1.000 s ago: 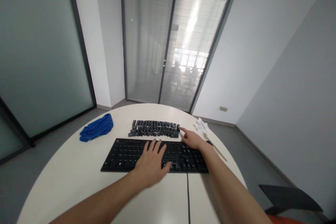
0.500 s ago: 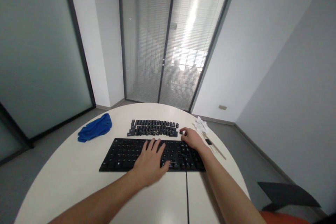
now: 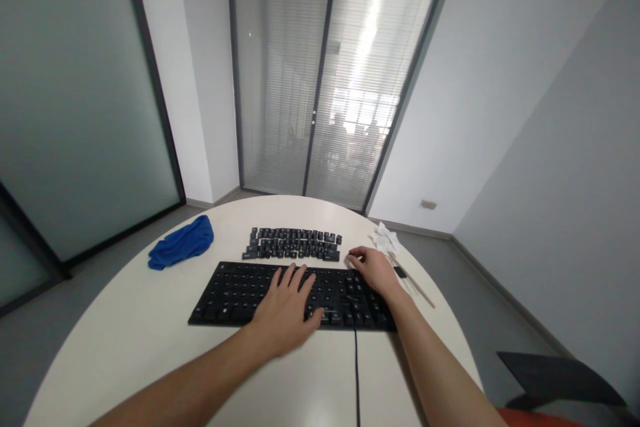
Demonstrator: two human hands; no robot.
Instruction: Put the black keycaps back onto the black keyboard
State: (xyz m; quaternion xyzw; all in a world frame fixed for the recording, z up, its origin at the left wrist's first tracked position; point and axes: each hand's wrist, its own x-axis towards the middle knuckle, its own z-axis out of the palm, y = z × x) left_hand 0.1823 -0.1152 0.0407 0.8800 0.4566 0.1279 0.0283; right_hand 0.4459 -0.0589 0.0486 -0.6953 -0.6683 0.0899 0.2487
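A black keyboard (image 3: 235, 293) lies on the round white table, some of its key positions stripped of caps. My left hand (image 3: 285, 310) rests flat across the keyboard's middle, fingers spread. Just beyond the keyboard's upper right edge, my right hand (image 3: 373, 267) is closed in a pinch near the tabletop; the small black keycap seen there earlier is now mostly hidden by the fingers. Loose keycaps (image 3: 293, 244) stand in rows behind the keyboard, left of my right hand.
A blue cloth (image 3: 183, 243) is bunched at the left. Crumpled white tissue (image 3: 386, 239) and a thin wooden stick (image 3: 417, 287) lie at the right, by a small black-ended tool (image 3: 400, 272). The keyboard cable (image 3: 357, 373) runs toward me. A dark chair (image 3: 560, 373) stands at lower right.
My right hand has drawn slightly right and turned, so the keycap at its fingertips no longer shows clearly. The left hand stays in place on the keyboard.
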